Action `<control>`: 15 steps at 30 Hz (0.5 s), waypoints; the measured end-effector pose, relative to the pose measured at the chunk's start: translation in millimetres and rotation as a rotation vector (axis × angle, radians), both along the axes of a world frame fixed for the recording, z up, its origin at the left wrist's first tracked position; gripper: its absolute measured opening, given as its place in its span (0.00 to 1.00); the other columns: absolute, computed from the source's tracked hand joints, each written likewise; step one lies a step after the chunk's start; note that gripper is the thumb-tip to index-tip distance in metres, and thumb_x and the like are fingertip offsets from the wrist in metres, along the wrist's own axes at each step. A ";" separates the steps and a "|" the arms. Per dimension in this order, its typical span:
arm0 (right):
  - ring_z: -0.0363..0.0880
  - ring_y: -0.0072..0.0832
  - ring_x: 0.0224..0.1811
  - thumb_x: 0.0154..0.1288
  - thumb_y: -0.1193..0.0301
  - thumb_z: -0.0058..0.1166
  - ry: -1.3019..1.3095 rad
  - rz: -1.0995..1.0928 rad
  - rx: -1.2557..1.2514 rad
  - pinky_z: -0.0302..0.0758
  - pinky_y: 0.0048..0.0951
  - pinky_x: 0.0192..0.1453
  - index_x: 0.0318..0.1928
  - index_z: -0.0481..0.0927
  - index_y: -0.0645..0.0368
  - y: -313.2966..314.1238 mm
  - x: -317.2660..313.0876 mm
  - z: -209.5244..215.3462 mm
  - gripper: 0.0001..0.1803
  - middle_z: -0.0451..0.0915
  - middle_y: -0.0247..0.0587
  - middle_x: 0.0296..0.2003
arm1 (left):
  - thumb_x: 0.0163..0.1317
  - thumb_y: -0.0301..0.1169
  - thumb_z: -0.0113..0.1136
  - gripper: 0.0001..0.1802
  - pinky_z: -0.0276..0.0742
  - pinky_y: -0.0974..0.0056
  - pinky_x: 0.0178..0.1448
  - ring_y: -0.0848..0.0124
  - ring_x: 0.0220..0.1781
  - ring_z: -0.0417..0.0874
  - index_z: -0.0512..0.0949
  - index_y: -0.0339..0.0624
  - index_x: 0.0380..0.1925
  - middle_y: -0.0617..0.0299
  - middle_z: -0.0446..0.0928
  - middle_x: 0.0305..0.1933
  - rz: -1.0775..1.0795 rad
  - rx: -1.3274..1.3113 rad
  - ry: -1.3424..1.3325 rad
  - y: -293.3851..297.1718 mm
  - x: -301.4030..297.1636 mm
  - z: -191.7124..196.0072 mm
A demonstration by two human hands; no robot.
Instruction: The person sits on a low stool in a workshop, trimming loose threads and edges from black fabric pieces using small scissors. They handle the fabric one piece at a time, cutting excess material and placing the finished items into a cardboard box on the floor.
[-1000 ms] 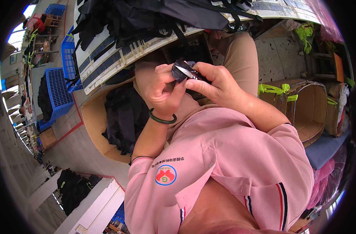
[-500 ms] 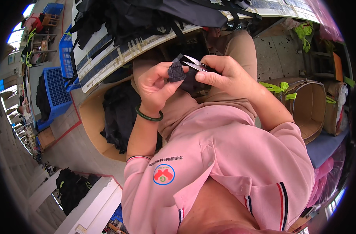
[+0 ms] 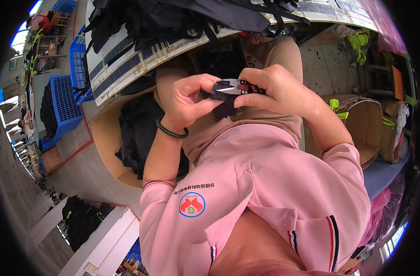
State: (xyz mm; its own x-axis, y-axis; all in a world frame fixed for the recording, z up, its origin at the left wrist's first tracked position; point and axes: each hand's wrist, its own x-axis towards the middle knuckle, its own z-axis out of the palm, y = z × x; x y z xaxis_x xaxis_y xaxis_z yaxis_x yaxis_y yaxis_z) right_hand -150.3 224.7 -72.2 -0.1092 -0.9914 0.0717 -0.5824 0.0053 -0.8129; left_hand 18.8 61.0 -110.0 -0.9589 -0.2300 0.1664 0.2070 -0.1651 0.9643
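Above my lap, my left hand pinches a small dark fabric piece between thumb and fingers. A green bangle circles that wrist. In my right hand is a pair of thread snips with dark handles, thumb on one side and fingers on the other. The pale blades point left and lie against the fabric piece at my left fingertips. Whether the blades have thread or cloth between them is too small to tell. More of the dark fabric hangs below the blades.
A worn table ahead bears heaped black fabric pieces with straps hanging over its edge. By my left leg stands a cardboard box of black cloth. Another cardboard box is at right. Blue crates stand at far left.
The snips have swung round and their blades have come together over the fabric piece. My left hand has shifted slightly right and turned the fabric.
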 end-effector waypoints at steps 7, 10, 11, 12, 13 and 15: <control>0.71 0.46 0.19 0.59 0.53 0.60 -0.013 0.015 -0.004 0.67 0.39 0.25 0.30 0.76 0.63 -1.2 1.1 -0.4 0.22 0.71 0.49 0.15 | 0.48 0.16 0.63 0.09 0.73 0.66 0.52 0.69 0.44 0.80 0.80 0.35 0.31 0.54 0.81 0.40 -0.039 -0.068 0.019 -1.4 -1.1 -3.8; 0.70 0.47 0.19 0.60 0.56 0.60 -0.078 0.018 0.018 0.67 0.38 0.25 0.29 0.76 0.64 -0.3 0.9 -2.3 0.21 0.71 0.50 0.16 | 0.48 0.16 0.63 0.09 0.73 0.66 0.50 0.70 0.43 0.80 0.80 0.36 0.31 0.55 0.81 0.39 -0.056 -0.079 0.020 -1.7 -1.0 -2.5; 0.69 0.46 0.19 0.60 0.56 0.60 -0.102 0.023 0.031 0.67 0.38 0.26 0.29 0.77 0.64 0.1 0.7 -2.7 0.20 0.71 0.50 0.16 | 0.49 0.16 0.63 0.09 0.73 0.66 0.50 0.70 0.42 0.80 0.80 0.36 0.31 0.56 0.81 0.39 -0.060 -0.082 0.017 -1.8 -1.1 -2.2; 0.69 0.45 0.19 0.60 0.57 0.60 -0.126 0.029 0.045 0.66 0.37 0.26 0.29 0.77 0.65 0.5 0.3 -2.6 0.20 0.71 0.51 0.17 | 0.49 0.15 0.63 0.08 0.73 0.66 0.50 0.70 0.42 0.80 0.80 0.36 0.30 0.56 0.82 0.39 -0.066 -0.082 0.019 -1.9 -1.4 -2.5; 0.68 0.44 0.19 0.60 0.57 0.60 -0.149 0.036 0.058 0.66 0.37 0.26 0.30 0.77 0.65 0.8 -0.2 -2.4 0.20 0.71 0.51 0.18 | 0.49 0.15 0.63 0.08 0.74 0.66 0.50 0.69 0.42 0.80 0.80 0.36 0.30 0.56 0.82 0.38 -0.071 -0.083 0.020 -2.3 -1.9 -2.8; 0.68 0.42 0.19 0.61 0.57 0.60 -0.218 0.039 0.079 0.66 0.36 0.26 0.31 0.78 0.65 1.7 -1.8 -0.7 0.20 0.72 0.51 0.19 | 0.49 0.15 0.63 0.07 0.74 0.66 0.49 0.69 0.42 0.80 0.80 0.36 0.29 0.56 0.82 0.37 -0.087 -0.099 0.027 -3.0 -2.4 -1.7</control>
State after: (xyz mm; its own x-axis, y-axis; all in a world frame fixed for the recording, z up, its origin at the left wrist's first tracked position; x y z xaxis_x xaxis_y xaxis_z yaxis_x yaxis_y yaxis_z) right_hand -152.1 226.4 -73.0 -0.0748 -0.9968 -0.0278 -0.3938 0.0552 -0.9175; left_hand 16.4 58.0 -111.7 -0.9694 -0.1272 0.2099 0.2217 -0.0875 0.9712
